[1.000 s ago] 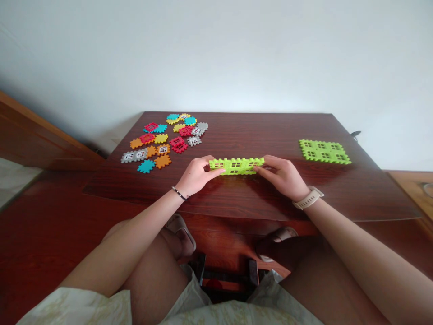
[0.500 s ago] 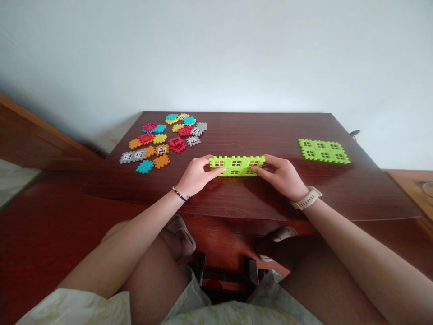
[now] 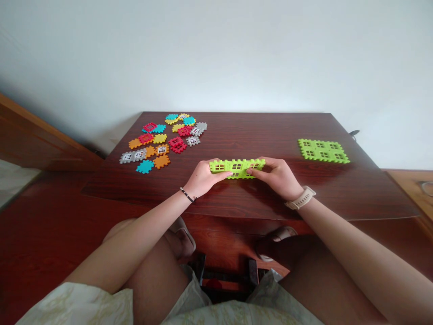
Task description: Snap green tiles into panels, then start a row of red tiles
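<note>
Between my two hands, a light green panel of interlocking window tiles (image 3: pixel 237 167) is tilted up above the front middle of the table. My left hand (image 3: pixel 207 175) grips its left end, thumb across the near face and fingers behind. At the right end, my right hand (image 3: pixel 277 177) pinches the panel in the same way, thumb on the front. The fingers behind the panel are mostly hidden. A second green panel (image 3: pixel 324 150), also with two rows of window openings, lies flat to the right of my right hand.
Loose puzzle-edged tiles in turquoise (image 3: pixel 145 166), orange (image 3: pixel 162 161), red (image 3: pixel 177 145), yellow and grey lie on the left of the dark wooden table (image 3: pixel 237 135). A white wall (image 3: pixel 237 54) stands directly behind. A dark cable (image 3: pixel 354 133) shows at the right edge.
Both thumbs have slid inward along the held panel, and my left hand has shifted slightly right. The panel sits a little lower and leans back more. The loose tiles have not moved.
</note>
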`<action>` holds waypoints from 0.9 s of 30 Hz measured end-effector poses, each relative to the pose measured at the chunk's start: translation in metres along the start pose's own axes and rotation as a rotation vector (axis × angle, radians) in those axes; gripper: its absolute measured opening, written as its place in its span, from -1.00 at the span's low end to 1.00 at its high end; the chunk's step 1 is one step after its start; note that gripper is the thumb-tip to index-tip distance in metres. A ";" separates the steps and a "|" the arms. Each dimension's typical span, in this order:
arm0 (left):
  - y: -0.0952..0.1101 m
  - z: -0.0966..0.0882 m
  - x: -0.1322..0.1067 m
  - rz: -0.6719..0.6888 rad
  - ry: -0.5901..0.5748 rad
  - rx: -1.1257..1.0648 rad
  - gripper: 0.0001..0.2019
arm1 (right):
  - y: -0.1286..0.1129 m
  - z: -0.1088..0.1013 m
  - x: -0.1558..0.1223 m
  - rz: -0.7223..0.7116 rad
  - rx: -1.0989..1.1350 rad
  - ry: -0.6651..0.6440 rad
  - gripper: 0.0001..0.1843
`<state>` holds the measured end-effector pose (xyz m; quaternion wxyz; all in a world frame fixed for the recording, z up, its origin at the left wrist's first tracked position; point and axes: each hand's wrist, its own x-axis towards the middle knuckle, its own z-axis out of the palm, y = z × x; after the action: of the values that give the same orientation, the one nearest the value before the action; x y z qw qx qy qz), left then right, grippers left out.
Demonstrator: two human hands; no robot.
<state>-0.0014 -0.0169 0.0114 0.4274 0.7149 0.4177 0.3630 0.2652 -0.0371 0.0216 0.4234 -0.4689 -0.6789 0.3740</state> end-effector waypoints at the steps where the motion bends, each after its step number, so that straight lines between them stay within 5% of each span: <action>1: 0.001 0.000 0.000 0.007 0.006 0.010 -0.69 | 0.000 0.001 0.000 0.005 0.002 -0.001 -0.56; 27: 0.002 -0.002 0.005 -0.004 0.006 -0.013 -0.68 | -0.002 0.003 0.002 0.034 0.023 -0.027 -0.50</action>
<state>-0.0008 -0.0121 0.0144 0.4315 0.7102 0.4179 0.3671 0.2615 -0.0365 0.0224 0.4130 -0.4705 -0.6721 0.3953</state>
